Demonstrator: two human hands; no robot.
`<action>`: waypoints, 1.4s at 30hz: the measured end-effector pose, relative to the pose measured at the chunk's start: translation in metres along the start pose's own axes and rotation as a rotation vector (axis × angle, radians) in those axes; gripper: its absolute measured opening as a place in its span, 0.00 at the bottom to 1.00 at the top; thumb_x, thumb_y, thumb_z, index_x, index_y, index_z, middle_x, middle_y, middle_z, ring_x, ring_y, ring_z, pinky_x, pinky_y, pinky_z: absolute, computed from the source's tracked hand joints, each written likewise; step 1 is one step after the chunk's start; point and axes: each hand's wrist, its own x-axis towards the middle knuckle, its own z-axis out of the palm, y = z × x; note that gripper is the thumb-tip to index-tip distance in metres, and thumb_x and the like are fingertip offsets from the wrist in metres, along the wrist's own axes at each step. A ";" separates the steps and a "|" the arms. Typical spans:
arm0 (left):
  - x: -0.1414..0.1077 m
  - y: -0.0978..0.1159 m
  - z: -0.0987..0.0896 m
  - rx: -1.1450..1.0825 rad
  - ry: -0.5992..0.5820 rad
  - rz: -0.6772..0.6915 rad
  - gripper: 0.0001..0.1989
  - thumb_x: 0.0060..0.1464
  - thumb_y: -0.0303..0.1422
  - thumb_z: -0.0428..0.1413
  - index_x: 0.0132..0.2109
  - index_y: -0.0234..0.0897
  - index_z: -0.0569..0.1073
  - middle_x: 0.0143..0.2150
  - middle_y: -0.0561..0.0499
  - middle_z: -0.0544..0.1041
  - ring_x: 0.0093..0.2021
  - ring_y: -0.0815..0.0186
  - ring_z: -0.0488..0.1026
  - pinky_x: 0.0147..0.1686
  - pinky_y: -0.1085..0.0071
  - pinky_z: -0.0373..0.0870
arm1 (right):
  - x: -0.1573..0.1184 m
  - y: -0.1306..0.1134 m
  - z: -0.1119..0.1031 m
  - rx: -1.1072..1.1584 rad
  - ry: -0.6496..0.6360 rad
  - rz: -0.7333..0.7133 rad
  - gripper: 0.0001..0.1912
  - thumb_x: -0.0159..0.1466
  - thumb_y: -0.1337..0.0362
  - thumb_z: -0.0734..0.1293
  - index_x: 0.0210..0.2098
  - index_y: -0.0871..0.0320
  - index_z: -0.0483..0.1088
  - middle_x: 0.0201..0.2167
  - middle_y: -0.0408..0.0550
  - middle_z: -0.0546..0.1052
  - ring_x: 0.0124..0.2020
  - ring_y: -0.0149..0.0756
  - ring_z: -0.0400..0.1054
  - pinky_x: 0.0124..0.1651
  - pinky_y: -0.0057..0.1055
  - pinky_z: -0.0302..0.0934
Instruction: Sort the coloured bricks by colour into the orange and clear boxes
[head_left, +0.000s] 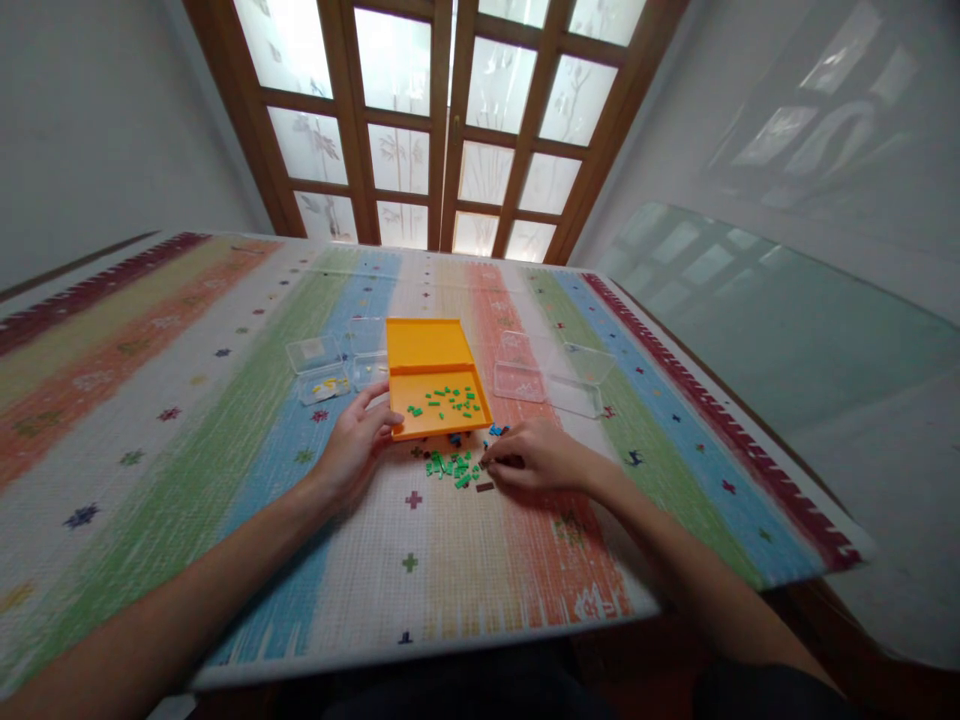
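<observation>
My left hand (358, 440), at 8 o'clock from the open orange plastic case (411, 388), grasps the case by its near left side, the grip closed over the rim with the thumb inside the edge and the fingers outside. My right hand (541, 455) is at 4 o'clock, fingertips bunched low among loose pieces; from my distant post I cannot tell whether that grip pinches one or merely touches it.

The case sits between the two hands on the cloth-covered bench (382, 570), its lid (425, 343) laid back toward 12 o'clock. Small green plastic pieces (434, 404) are scattered in its tray, thickest toward 3 o'clock. At 6 o'clock, just beside the near edge, I see a loose green heap (448, 466) spread on the striped cloth. A flat brown strip (486, 487) lies at 5 o'clock, near the right fingertips, and small blue pieces (495, 430) lie at 4 o'clock, between the case's near right corner and the right hand.

Two transparent boxes with raised lids stand at 9 o'clock; the outer left box (304, 387) holds yellow pieces (330, 386). Two more stand at 3 o'clock, an inner right box (517, 382) and an outer right box (576, 397). Wood-framed glass doors (442, 120) rise at 12 o'clock, beyond the bench.
</observation>
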 end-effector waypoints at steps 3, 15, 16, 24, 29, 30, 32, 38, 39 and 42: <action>0.000 0.000 0.000 -0.005 -0.001 -0.001 0.28 0.39 0.21 0.63 0.52 0.35 0.75 0.39 0.47 0.86 0.35 0.61 0.83 0.32 0.73 0.76 | -0.001 -0.001 -0.003 -0.013 0.020 0.035 0.12 0.65 0.69 0.66 0.42 0.58 0.83 0.31 0.49 0.84 0.29 0.32 0.71 0.34 0.28 0.53; 0.001 -0.001 -0.001 -0.004 -0.008 0.001 0.31 0.41 0.21 0.63 0.56 0.35 0.76 0.40 0.46 0.85 0.36 0.61 0.82 0.32 0.73 0.75 | 0.004 -0.003 0.001 0.001 0.045 0.104 0.11 0.64 0.69 0.66 0.40 0.57 0.81 0.29 0.46 0.80 0.29 0.31 0.68 0.35 0.28 0.51; 0.001 -0.001 -0.001 -0.007 -0.010 -0.001 0.32 0.41 0.21 0.63 0.57 0.35 0.76 0.40 0.46 0.85 0.37 0.61 0.82 0.32 0.73 0.75 | 0.005 -0.004 0.003 0.003 0.047 0.094 0.10 0.65 0.69 0.66 0.40 0.57 0.80 0.29 0.45 0.80 0.29 0.31 0.68 0.34 0.28 0.50; 0.001 -0.001 -0.002 0.003 -0.014 0.017 0.31 0.39 0.23 0.64 0.55 0.35 0.76 0.40 0.47 0.85 0.37 0.61 0.82 0.33 0.73 0.75 | 0.015 -0.013 0.012 -0.065 -0.018 0.059 0.07 0.67 0.68 0.66 0.34 0.59 0.77 0.30 0.48 0.79 0.28 0.31 0.65 0.32 0.30 0.48; 0.002 -0.002 -0.004 0.012 -0.018 0.012 0.29 0.39 0.23 0.65 0.53 0.35 0.76 0.41 0.46 0.85 0.38 0.60 0.83 0.33 0.72 0.75 | 0.008 -0.014 -0.005 0.104 -0.001 0.071 0.11 0.72 0.64 0.63 0.41 0.59 0.76 0.31 0.47 0.81 0.29 0.31 0.69 0.34 0.28 0.53; 0.003 -0.002 -0.004 0.010 -0.018 0.012 0.29 0.39 0.23 0.65 0.53 0.35 0.76 0.41 0.46 0.85 0.38 0.60 0.83 0.33 0.72 0.75 | 0.006 -0.015 -0.011 0.150 0.019 0.050 0.12 0.73 0.62 0.62 0.42 0.59 0.76 0.31 0.47 0.80 0.30 0.31 0.69 0.35 0.28 0.54; 0.003 -0.002 -0.004 0.006 -0.015 0.015 0.29 0.39 0.23 0.65 0.53 0.35 0.76 0.40 0.46 0.85 0.37 0.60 0.83 0.33 0.72 0.75 | 0.004 -0.017 -0.023 0.210 0.075 0.005 0.14 0.75 0.60 0.60 0.44 0.59 0.76 0.30 0.46 0.79 0.30 0.31 0.69 0.36 0.28 0.56; 0.001 -0.004 -0.002 0.023 -0.047 0.012 0.30 0.38 0.24 0.65 0.53 0.37 0.75 0.39 0.48 0.85 0.35 0.61 0.82 0.35 0.70 0.76 | 0.029 -0.024 -0.047 0.035 0.212 0.007 0.15 0.76 0.59 0.60 0.45 0.60 0.76 0.34 0.49 0.79 0.32 0.33 0.67 0.36 0.29 0.52; 0.000 -0.004 -0.001 0.026 -0.053 0.010 0.30 0.38 0.24 0.65 0.52 0.37 0.75 0.38 0.48 0.85 0.34 0.61 0.82 0.35 0.70 0.76 | 0.037 -0.025 -0.049 -0.036 0.207 0.027 0.15 0.76 0.60 0.60 0.46 0.60 0.76 0.34 0.50 0.79 0.32 0.33 0.67 0.36 0.30 0.50; -0.002 -0.005 0.000 0.027 -0.080 -0.001 0.30 0.37 0.25 0.66 0.51 0.37 0.75 0.36 0.50 0.85 0.32 0.63 0.81 0.35 0.70 0.76 | 0.062 -0.032 -0.052 -0.214 0.160 0.078 0.14 0.76 0.62 0.61 0.46 0.60 0.77 0.33 0.50 0.80 0.30 0.33 0.65 0.33 0.33 0.43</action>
